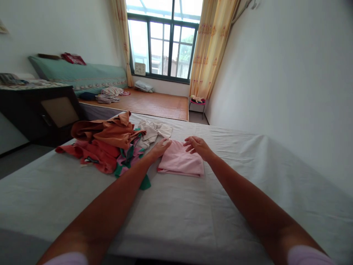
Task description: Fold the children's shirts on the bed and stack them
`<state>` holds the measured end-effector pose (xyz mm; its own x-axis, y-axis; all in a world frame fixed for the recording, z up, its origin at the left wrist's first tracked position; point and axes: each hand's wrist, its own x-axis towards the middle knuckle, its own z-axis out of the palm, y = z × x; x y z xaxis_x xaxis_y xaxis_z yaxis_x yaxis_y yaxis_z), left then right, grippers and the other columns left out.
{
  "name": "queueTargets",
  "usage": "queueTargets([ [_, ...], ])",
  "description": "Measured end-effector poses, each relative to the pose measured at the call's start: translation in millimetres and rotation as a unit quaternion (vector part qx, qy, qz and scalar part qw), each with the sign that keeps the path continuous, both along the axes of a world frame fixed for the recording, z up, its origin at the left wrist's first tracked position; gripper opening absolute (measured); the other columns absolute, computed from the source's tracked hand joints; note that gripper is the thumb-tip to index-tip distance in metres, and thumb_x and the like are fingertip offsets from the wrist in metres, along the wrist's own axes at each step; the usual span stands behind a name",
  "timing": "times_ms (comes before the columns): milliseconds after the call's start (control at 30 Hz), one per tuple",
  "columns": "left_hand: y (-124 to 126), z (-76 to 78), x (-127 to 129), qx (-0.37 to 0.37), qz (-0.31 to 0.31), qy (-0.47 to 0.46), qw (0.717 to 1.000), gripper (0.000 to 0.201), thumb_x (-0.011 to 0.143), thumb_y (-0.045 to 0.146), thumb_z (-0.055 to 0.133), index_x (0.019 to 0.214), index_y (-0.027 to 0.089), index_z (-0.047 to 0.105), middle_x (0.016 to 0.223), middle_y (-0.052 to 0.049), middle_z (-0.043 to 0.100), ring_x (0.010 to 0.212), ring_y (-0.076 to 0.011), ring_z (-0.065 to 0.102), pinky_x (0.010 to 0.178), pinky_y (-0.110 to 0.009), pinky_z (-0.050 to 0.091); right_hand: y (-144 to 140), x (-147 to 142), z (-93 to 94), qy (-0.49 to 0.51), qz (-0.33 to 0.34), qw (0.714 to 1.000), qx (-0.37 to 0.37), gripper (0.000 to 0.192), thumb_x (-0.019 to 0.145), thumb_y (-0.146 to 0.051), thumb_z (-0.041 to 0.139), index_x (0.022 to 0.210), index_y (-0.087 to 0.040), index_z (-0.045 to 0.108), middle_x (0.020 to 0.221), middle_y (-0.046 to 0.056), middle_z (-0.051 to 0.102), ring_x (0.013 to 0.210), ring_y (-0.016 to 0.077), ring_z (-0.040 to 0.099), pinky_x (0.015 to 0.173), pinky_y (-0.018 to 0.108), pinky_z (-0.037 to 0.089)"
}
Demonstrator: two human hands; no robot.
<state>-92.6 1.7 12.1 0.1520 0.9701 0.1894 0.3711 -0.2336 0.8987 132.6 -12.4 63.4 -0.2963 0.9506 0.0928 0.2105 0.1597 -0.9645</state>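
A folded pink garment (182,163) lies on the white bed sheet in front of me, with a thin red edge showing at its lower left corner. My left hand (162,147) is at the garment's upper left edge, its fingers drawn together on the cloth. Over the upper right part is my right hand (196,144), fingers apart and slightly curled, holding nothing. Just beyond my left hand lies a crumpled off-white garment (150,131). Left of my left forearm is a loose heap with a rust-orange garment (110,130), a red garment (100,154) and a green-and-purple garment (128,156).
The white sheet (239,158) runs to the wall at right. Beyond it stands a lower bed with a brown mat (162,103) and some clothes (110,94). A dark cabinet (33,110) is at left. A small stool (198,102) stands below the curtain (205,55).
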Motion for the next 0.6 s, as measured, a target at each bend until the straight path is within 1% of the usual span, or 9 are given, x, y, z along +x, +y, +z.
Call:
queueTargets([
  [67, 0.9, -3.3, -0.3, 0.013, -0.006, 0.041, 0.999, 0.069, 0.077, 0.046, 0.063, 0.138, 0.019, 0.045, 0.112, -0.009, 0.067, 0.1, -0.0237, 0.063, 0.084, -0.034, 0.05, -2.9, 11.6, -10.5, -0.049, -0.051, 0.995, 0.074, 0.036, 0.094, -0.05, 0.039, 0.096, -0.019, 0.058, 0.09, 0.007, 0.07, 0.066, 0.0136, 0.066, 0.056, 0.025, 0.051],
  [133, 0.3, -5.2, 0.1, 0.035, -0.023, 0.108, 0.993, 0.076, 0.074, 0.03, 0.063, 0.144, 0.022, 0.036, 0.116, -0.007, 0.065, 0.103, -0.023, 0.061, 0.089, -0.034, 0.049, -9.0, 18.1, -22.3, -0.132, -0.073, 0.974, 0.169, 0.037, 0.096, -0.047, 0.035, 0.1, -0.02, 0.06, 0.096, 0.007, 0.071, 0.082, 0.0175, 0.067, 0.073, 0.032, 0.054],
  [233, -4.2, -3.1, 4.0, 0.079, 0.014, 0.228, 0.97, 0.071, 0.075, 0.019, 0.055, 0.144, 0.02, 0.037, 0.123, -0.01, 0.06, 0.108, -0.0246, 0.059, 0.094, -0.037, 0.047, -20.5, 19.9, -38.2, -0.301, 0.003, 0.91, 0.284, 0.04, 0.096, -0.045, 0.037, 0.12, -0.023, 0.06, 0.122, 0.008, 0.065, 0.119, 0.0228, 0.054, 0.103, 0.042, 0.04],
  [300, -8.9, 0.7, 10.5, 0.146, 0.055, 0.296, 0.942, 0.059, 0.078, 0.015, 0.051, 0.137, 0.018, 0.047, 0.129, -0.013, 0.055, 0.116, -0.0265, 0.055, 0.099, -0.04, 0.045, -26.2, 18.9, -45.3, -0.396, 0.068, 0.866, 0.298, 0.047, 0.095, -0.048, 0.038, 0.134, -0.023, 0.052, 0.139, 0.007, 0.053, 0.133, 0.0244, 0.04, 0.111, 0.045, 0.028],
  [333, -11.5, 2.5, 15.1, 0.19, 0.055, 0.32, 0.926, 0.052, 0.08, 0.014, 0.048, 0.132, 0.018, 0.052, 0.132, -0.012, 0.053, 0.12, -0.0265, 0.051, 0.102, -0.041, 0.042, -27.9, 18.4, -47.5, -0.428, 0.088, 0.851, 0.292, 0.052, 0.095, -0.05, 0.037, 0.139, -0.023, 0.047, 0.145, 0.007, 0.047, 0.137, 0.0248, 0.035, 0.113, 0.046, 0.024],
  [367, -14.2, 3.8, 20.4, 0.233, 0.039, 0.337, 0.912, 0.045, 0.083, 0.014, 0.046, 0.127, 0.019, 0.056, 0.134, -0.011, 0.052, 0.124, -0.0256, 0.048, 0.106, -0.041, 0.039, -28.8, 18.1, -48.9, -0.449, 0.099, 0.841, 0.284, 0.055, 0.096, -0.052, 0.035, 0.142, -0.023, 0.042, 0.149, 0.006, 0.041, 0.139, 0.0249, 0.031, 0.114, 0.046, 0.022],
  [433, -19.4, 4.4, 31.9, 0.284, -0.031, 0.358, 0.889, 0.037, 0.089, 0.017, 0.042, 0.121, 0.02, 0.06, 0.135, -0.009, 0.053, 0.129, -0.0227, 0.044, 0.111, -0.04, 0.033, -28.7, 17.9, -49.8, -0.47, 0.106, 0.833, 0.272, 0.059, 0.097, -0.054, 0.03, 0.146, -0.022, 0.036, 0.153, 0.005, 0.034, 0.141, 0.0246, 0.027, 0.115, 0.047, 0.019],
  [500, -24.0, 2.0, 42.1, 0.275, -0.09, 0.38, 0.879, 0.036, 0.094, 0.026, 0.04, 0.125, 0.019, 0.057, 0.136, -0.008, 0.054, 0.13, -0.0219, 0.043, 0.112, -0.041, 0.031, -26.2, 19.0, -49.8, -0.476, 0.106, 0.83, 0.27, 0.061, 0.097, -0.054, 0.027, 0.148, -0.022, 0.033, 0.154, 0.005, 0.032, 0.142, 0.0237, 0.025, 0.115, 0.046, 0.017],
  [600, -28.2, -3.6, 49.8, 0.219, -0.11, 0.419, 0.874, 0.045, 0.097, 0.039, 0.037, 0.135, 0.017, 0.048, 0.141, -0.011, 0.05, 0.133, -0.024, 0.041, 0.112, -0.044, 0.029, -17.9, 25.4, -51.2, -0.48, 0.099, 0.832, 0.259, 0.056, 0.099, -0.05, 0.024, 0.148, -0.025, 0.033, 0.153, 0.002, 0.032, 0.142, 0.02, 0.025, 0.116, 0.042, 0.016],
])
